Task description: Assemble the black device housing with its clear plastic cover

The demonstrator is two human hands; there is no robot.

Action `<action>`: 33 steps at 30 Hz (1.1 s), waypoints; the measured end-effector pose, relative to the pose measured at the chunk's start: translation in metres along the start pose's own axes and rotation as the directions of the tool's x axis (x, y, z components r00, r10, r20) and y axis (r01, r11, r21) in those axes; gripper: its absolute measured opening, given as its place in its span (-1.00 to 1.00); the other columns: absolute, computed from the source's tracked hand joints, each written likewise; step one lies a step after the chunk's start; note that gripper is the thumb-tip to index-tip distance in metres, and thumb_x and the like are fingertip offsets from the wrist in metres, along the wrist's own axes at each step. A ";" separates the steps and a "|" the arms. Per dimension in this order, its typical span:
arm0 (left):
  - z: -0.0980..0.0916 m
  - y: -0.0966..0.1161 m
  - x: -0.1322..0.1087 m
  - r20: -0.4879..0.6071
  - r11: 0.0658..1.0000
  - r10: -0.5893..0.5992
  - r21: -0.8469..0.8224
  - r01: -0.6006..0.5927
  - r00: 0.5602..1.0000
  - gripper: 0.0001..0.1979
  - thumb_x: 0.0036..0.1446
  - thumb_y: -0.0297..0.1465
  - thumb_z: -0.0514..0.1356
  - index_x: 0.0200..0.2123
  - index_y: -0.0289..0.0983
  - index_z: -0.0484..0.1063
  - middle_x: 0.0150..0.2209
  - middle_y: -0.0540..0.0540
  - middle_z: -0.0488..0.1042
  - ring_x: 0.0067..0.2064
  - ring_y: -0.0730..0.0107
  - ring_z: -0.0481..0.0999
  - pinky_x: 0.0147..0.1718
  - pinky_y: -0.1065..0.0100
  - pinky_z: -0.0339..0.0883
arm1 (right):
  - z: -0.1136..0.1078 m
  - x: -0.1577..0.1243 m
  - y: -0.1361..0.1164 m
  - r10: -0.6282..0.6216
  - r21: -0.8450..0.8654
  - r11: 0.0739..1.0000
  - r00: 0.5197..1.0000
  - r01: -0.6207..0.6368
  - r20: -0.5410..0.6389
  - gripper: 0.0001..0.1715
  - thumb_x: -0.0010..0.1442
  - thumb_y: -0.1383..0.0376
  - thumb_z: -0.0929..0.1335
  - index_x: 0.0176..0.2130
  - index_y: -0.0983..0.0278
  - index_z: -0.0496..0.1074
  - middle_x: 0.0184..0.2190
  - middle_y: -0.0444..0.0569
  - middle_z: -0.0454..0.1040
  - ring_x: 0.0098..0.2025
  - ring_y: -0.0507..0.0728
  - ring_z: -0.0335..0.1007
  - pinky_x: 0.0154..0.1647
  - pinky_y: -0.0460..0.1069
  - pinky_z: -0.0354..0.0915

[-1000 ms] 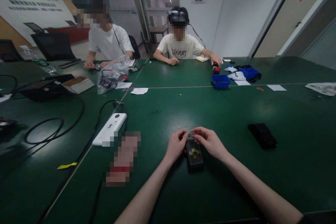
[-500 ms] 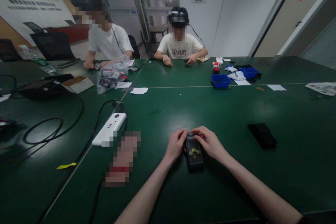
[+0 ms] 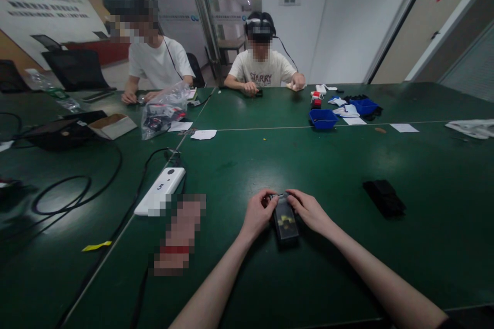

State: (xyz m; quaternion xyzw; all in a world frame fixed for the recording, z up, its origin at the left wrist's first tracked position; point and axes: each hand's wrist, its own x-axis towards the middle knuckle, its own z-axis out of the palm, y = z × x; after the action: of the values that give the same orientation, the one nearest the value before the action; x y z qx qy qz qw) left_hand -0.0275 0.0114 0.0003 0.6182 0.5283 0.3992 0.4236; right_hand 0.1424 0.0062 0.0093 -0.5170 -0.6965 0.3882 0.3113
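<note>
A small dark plastic case (image 3: 286, 223) with a see-through top lies in front of me, and yellowish shapes show through it. My left hand (image 3: 261, 211) is closed around its far left corner, thumb on top. At the far right corner my right hand (image 3: 309, 209) grips the case with thumb and fingers pinched together. Both sets of fingertips meet the case's far end, and some are hidden behind it. Off to the right, apart from my hands, a black pouch (image 3: 384, 198) rests on the green table (image 3: 332, 277).
Left of me are a white power bank (image 3: 161, 191) marked 5, a blurred-out flat item (image 3: 181, 234) and black cables (image 3: 62, 211). A plastic bag (image 3: 164, 113) and blue trays (image 3: 323, 119) stand farther back. Two people (image 3: 258, 64) sit across the table.
My right fingers have shifted slightly to the right on the case's far end, uncovering more of it. Across the table, one person's hands have moved apart.
</note>
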 end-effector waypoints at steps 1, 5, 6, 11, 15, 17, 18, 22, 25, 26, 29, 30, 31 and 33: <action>0.000 0.000 0.000 -0.018 1.000 -0.004 -0.007 0.004 1.000 -0.75 0.02 -0.27 0.14 -0.34 -0.35 0.44 -0.57 -0.01 0.37 -0.53 0.47 0.32 -0.56 0.48 0.17 | 0.000 0.000 -0.001 -0.018 -0.001 1.000 1.000 0.018 0.021 -0.63 0.22 0.12 0.18 -0.14 0.24 0.41 -0.27 0.02 0.47 -0.26 0.13 0.36 -0.19 0.04 0.26; -0.001 0.001 0.000 -0.076 0.998 -0.019 -0.060 0.014 0.997 -0.75 0.01 -0.27 0.15 -0.34 -0.35 0.43 -0.54 -0.02 0.39 -0.52 0.47 0.34 -0.56 0.48 0.20 | 0.001 -0.003 -0.004 -0.104 0.012 0.995 0.993 0.104 0.049 -0.60 0.15 0.11 0.27 -0.07 0.25 0.39 -0.18 0.05 0.46 -0.17 0.16 0.36 -0.11 0.06 0.25; -0.002 0.001 0.000 -0.080 0.996 -0.020 -0.084 0.014 0.997 -0.75 0.02 -0.26 0.15 -0.33 -0.35 0.42 -0.52 -0.03 0.40 -0.51 0.47 0.35 -0.56 0.48 0.21 | 0.001 -0.003 -0.003 -0.113 0.035 0.993 0.992 0.111 0.053 -0.53 0.13 0.11 0.29 0.00 0.25 0.35 -0.12 0.06 0.44 -0.11 0.18 0.35 -0.07 0.08 0.24; -0.002 0.003 0.000 -0.067 0.983 -0.010 -0.181 -0.003 0.998 -0.72 0.04 -0.23 0.15 -0.28 -0.34 0.38 -0.43 -0.07 0.42 -0.45 0.46 0.40 -0.54 0.48 0.29 | 0.005 -0.005 0.000 -0.134 0.151 0.981 0.986 0.118 0.100 -0.28 0.12 0.11 0.29 0.21 0.24 0.07 0.11 0.09 0.28 0.12 0.21 0.19 0.12 0.14 0.11; 0.002 0.004 0.000 -0.023 0.948 -0.070 -0.311 0.060 0.997 -0.64 0.03 -0.20 0.14 -0.16 -0.30 0.32 -0.39 -0.03 0.36 -0.43 0.45 0.42 -0.55 0.44 0.38 | -0.004 0.000 0.003 -0.148 0.085 0.985 0.989 0.148 -0.006 -0.33 0.14 0.16 0.27 0.21 0.20 0.08 0.10 0.07 0.27 0.12 0.19 0.19 0.13 0.13 0.10; 0.004 0.005 -0.001 -0.031 0.928 -0.114 -0.360 0.095 0.993 -0.59 0.02 -0.18 0.13 -0.10 -0.28 0.27 -0.38 -0.02 0.31 -0.42 0.46 0.42 -0.57 0.43 0.41 | -0.019 0.006 0.006 -0.159 -0.086 0.985 0.978 0.148 -0.136 -0.36 0.15 0.19 0.24 0.21 0.18 0.08 0.06 0.06 0.29 0.08 0.19 0.21 0.10 0.13 0.13; 0.004 0.005 -0.001 -0.040 0.923 -0.128 -0.372 0.104 0.991 -0.59 0.02 -0.18 0.12 -0.10 -0.28 0.26 -0.37 -0.02 0.29 -0.42 0.47 0.42 -0.57 0.43 0.41 | -0.029 0.009 0.009 -0.167 -0.203 0.971 0.963 0.124 -0.210 -0.36 0.15 0.21 0.23 0.21 0.17 0.07 0.04 0.07 0.29 0.06 0.20 0.21 0.08 0.14 0.14; 0.004 0.005 -0.002 -0.016 0.929 -0.119 -0.356 0.106 0.993 -0.63 0.05 -0.17 0.10 -0.15 -0.31 0.29 -0.38 -0.03 0.29 -0.42 0.47 0.42 -0.60 0.45 0.41 | -0.074 0.020 0.032 -0.230 -0.649 0.753 0.882 -0.107 -0.412 -0.43 0.16 0.28 0.19 0.17 0.28 0.14 0.04 0.20 0.24 0.00 0.29 0.19 0.00 0.19 0.17; 0.003 0.002 -0.001 0.009 0.940 -0.103 -0.325 0.101 0.995 -0.64 0.05 -0.16 0.10 -0.22 -0.33 0.32 -0.42 -0.02 0.30 -0.46 0.48 0.42 -0.63 0.47 0.39 | -0.099 0.026 0.051 -0.250 -0.794 0.559 0.865 -0.239 -0.436 -0.51 0.17 0.34 0.15 0.09 0.38 0.22 0.03 0.25 0.25 -0.07 0.31 0.20 -0.10 0.16 0.19; 0.003 0.000 -0.001 0.017 0.943 -0.101 -0.318 0.101 0.995 -0.65 0.05 -0.16 0.10 -0.23 -0.33 0.32 -0.43 -0.02 0.31 -0.47 0.48 0.42 -0.64 0.47 0.38 | -0.105 0.027 0.057 -0.249 -0.816 0.514 0.865 -0.263 -0.435 -0.54 0.17 0.36 0.14 0.06 0.40 0.25 0.03 0.26 0.25 -0.09 0.31 0.21 -0.12 0.15 0.19; 0.002 -0.004 0.000 0.037 0.949 -0.097 -0.298 0.104 0.995 -0.65 0.06 -0.15 0.09 -0.25 -0.33 0.33 -0.46 -0.01 0.32 -0.51 0.50 0.41 -0.64 0.48 0.35 | -0.114 0.032 0.069 -0.247 -0.856 0.426 0.872 -0.295 -0.423 -0.59 0.16 0.40 0.13 -0.02 0.40 0.30 0.02 0.27 0.27 -0.10 0.30 0.20 -0.17 0.14 0.19; 0.002 -0.005 0.001 0.039 0.951 -0.096 -0.292 0.104 0.995 -0.65 0.06 -0.15 0.09 -0.25 -0.33 0.33 -0.47 0.00 0.32 -0.52 0.51 0.41 -0.65 0.48 0.35 | -0.115 0.033 0.072 -0.247 -0.863 0.406 0.873 -0.300 -0.420 -0.60 0.16 0.42 0.12 -0.04 0.40 0.31 0.01 0.27 0.28 -0.09 0.30 0.20 -0.18 0.14 0.19; 0.002 -0.005 0.001 0.040 0.952 -0.096 -0.287 0.103 0.995 -0.65 0.06 -0.15 0.09 -0.26 -0.33 0.33 -0.48 0.00 0.33 -0.53 0.51 0.40 -0.65 0.48 0.35 | -0.116 0.034 0.074 -0.249 -0.869 0.389 0.873 -0.307 -0.420 -0.60 0.17 0.43 0.12 -0.05 0.39 0.32 0.01 0.28 0.28 -0.09 0.31 0.19 -0.19 0.14 0.19; 0.002 -0.006 0.001 0.046 0.955 -0.094 -0.277 0.103 0.995 -0.65 0.07 -0.14 0.08 -0.27 -0.34 0.33 -0.49 0.00 0.33 -0.55 0.52 0.40 -0.65 0.48 0.34 | -0.118 0.035 0.077 -0.253 -0.873 0.365 0.868 -0.324 -0.427 -0.60 0.17 0.44 0.10 -0.07 0.38 0.34 0.01 0.28 0.29 -0.08 0.31 0.19 -0.20 0.14 0.19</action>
State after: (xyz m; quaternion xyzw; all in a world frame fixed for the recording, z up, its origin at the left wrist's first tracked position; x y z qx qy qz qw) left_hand -0.0270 0.0123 -0.0059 0.5317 0.4902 0.4379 0.5341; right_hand 0.2680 0.0783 0.0033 -0.6963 -0.6743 -0.2128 0.1228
